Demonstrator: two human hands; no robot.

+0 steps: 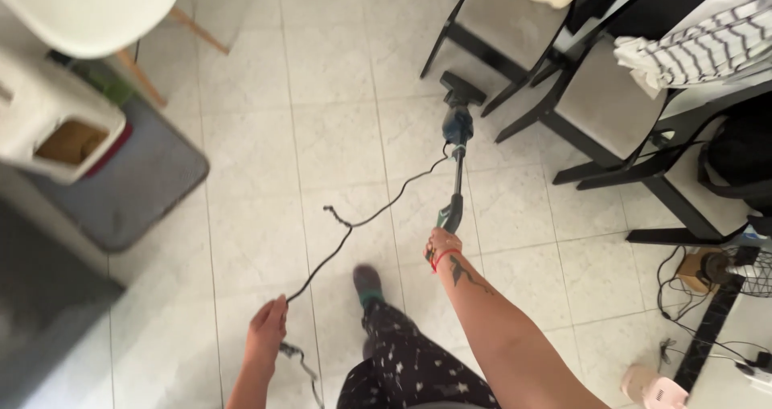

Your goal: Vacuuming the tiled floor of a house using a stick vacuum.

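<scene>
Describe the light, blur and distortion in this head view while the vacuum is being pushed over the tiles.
Head view: bright, even daylight on the pale tiled floor, with only soft shadows under the black chairs; the white chair at top left looks nearly washed out; the right hand on the stick vacuum and the left hand holding the cord look slightly soft; wide-angle stretch shows at the edges.

White chair [96, 7] upper left, above a white bin [48, 115] and grey mat [137, 176] on the tiled floor [322, 95]. Black-framed chairs [579, 95] upper right; a striped cloth [691, 51] lies on one. Fan [744, 268] and cables [683, 312] at right edge, pink slipper [655, 389] below.
</scene>
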